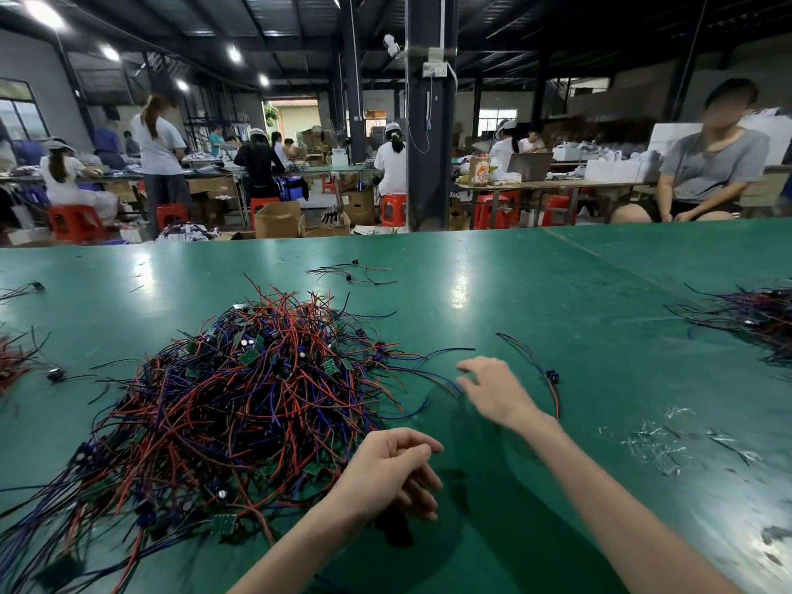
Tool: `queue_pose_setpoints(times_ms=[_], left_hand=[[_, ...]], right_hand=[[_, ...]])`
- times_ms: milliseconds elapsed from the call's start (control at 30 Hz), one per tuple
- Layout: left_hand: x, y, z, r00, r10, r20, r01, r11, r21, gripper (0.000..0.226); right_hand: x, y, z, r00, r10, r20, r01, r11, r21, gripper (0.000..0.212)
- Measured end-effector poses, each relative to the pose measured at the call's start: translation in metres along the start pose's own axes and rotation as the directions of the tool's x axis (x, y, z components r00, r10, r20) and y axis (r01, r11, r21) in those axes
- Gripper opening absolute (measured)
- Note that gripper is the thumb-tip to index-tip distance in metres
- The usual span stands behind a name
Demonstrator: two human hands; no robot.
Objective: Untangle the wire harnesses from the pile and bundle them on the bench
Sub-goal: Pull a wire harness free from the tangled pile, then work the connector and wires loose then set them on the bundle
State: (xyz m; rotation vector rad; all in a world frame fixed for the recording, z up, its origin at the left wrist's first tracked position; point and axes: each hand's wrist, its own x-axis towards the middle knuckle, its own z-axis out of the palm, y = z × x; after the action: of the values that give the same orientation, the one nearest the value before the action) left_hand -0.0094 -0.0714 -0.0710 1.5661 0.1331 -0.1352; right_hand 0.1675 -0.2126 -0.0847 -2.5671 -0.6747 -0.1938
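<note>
presently, a large tangled pile of wire harnesses (240,392) is seen lying on the green bench (514,293), left of centre. red, blue and black wires are mixed in it with small green circuit boards (247,358). the left hand (394,473) is held over the bench at the pile's near right edge, its fingers loosely curled, and nothing is seen gripped in it. the right hand (493,388) is extended further out, just beside the pile's right fringe, with fingers spread and relaxed. it is blurred, and whether the thin blue wires at its fingertips are touched cannot be told. a single harness (540,370) is laid apart to the right of that hand. a second tangle (754,319) is noted at the bench's right edge, a few loose harnesses (351,272) beyond the pile, and a further clump (13,362) at the left edge. clear scraps (655,443) are scattered on the near right of the bench.
</note>
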Motion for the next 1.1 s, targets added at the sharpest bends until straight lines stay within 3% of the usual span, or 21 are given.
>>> queue_pose_setpoints(times_ms=[167,300,367,467,533,600,667,800,933,1100], left_hand=[[0.000,-0.001,0.000,0.995,0.090,-0.053,-0.087,0.995,0.050,0.016],[0.003,-0.001,-0.005,0.986,0.097,-0.132,-0.087,0.993,0.076,0.017],[0.004,-0.001,-0.007,0.980,0.100,-0.171,-0.085,0.992,0.092,0.017],[0.006,0.000,-0.008,0.969,0.106,-0.222,-0.083,0.991,0.108,0.020],[0.007,0.000,-0.007,0.967,0.092,-0.237,-0.075,0.994,0.081,0.022],[0.007,0.002,-0.005,0.967,0.072,-0.246,-0.071,0.997,0.014,0.022],[0.007,0.003,-0.004,0.965,0.044,-0.259,-0.067,0.995,-0.079,0.022],[0.008,0.007,-0.005,0.955,0.008,-0.296,-0.102,0.947,-0.303,0.031],[0.011,0.013,-0.007,0.962,-0.015,-0.272,-0.126,0.862,-0.491,0.038],[0.008,0.012,-0.006,0.974,0.010,-0.228,-0.120,0.873,-0.474,0.028]], right_hand=[[0.018,-0.037,0.024,0.999,0.008,0.054,-0.001,0.991,-0.134,0.030],[0.022,-0.053,0.024,0.995,0.071,0.075,-0.062,0.991,-0.119,0.018],[0.025,-0.058,0.016,0.991,0.103,0.082,-0.101,0.995,-0.026,0.020],[0.026,-0.067,-0.005,0.983,0.155,0.097,-0.175,0.953,0.246,0.015],[0.020,-0.072,-0.019,0.972,0.178,0.151,-0.231,0.819,0.525,0.016],[0.011,-0.075,-0.033,0.944,0.119,0.307,-0.321,0.538,0.779,0.020],[-0.001,-0.075,-0.044,0.923,-0.006,0.385,-0.358,0.351,0.865,0.018],[-0.023,-0.066,-0.053,0.917,-0.189,0.350,-0.285,0.302,0.910,0.009],[-0.047,-0.053,-0.048,0.813,-0.384,0.437,-0.362,0.255,0.897,0.004],[-0.067,-0.054,-0.045,0.552,-0.592,0.587,-0.364,0.462,0.808,0.018]])
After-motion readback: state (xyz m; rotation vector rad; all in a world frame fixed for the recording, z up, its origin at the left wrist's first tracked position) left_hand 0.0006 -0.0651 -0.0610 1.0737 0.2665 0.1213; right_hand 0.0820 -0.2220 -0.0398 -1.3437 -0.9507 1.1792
